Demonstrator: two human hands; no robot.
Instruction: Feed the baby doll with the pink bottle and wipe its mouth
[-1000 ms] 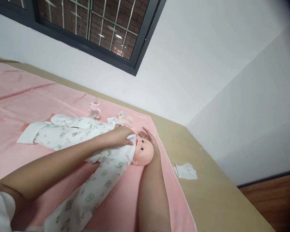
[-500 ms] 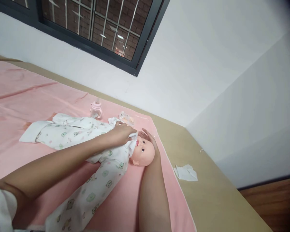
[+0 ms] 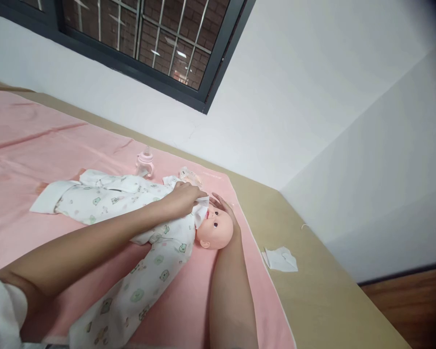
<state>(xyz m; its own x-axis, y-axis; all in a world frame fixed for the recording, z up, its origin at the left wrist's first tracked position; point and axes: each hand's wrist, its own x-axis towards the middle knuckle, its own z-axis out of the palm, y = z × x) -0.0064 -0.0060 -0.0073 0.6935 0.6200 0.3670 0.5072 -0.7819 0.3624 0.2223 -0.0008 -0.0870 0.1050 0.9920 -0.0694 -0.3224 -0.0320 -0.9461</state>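
Note:
A baby doll in white pyjamas printed with green animals lies on its back on a pink blanket, its head toward the right. My left hand reaches across its chest, fingers pinched on a thin white tissue at the doll's mouth and chin. The tissue covers part of the lower face. Round the far side of the head curves my right hand, fingers stretched out and touching the head; the palm is partly hidden behind it.
Behind the doll stands a pink baby bottle with handles. A clear plastic packet lies near my left hand. Another white tissue rests on the tan surface to the right. A wall and a barred window are behind.
My left hand has shifted slightly along the doll's chin, and more of the white tissue stands up by its mouth. My right hand stays at the head.

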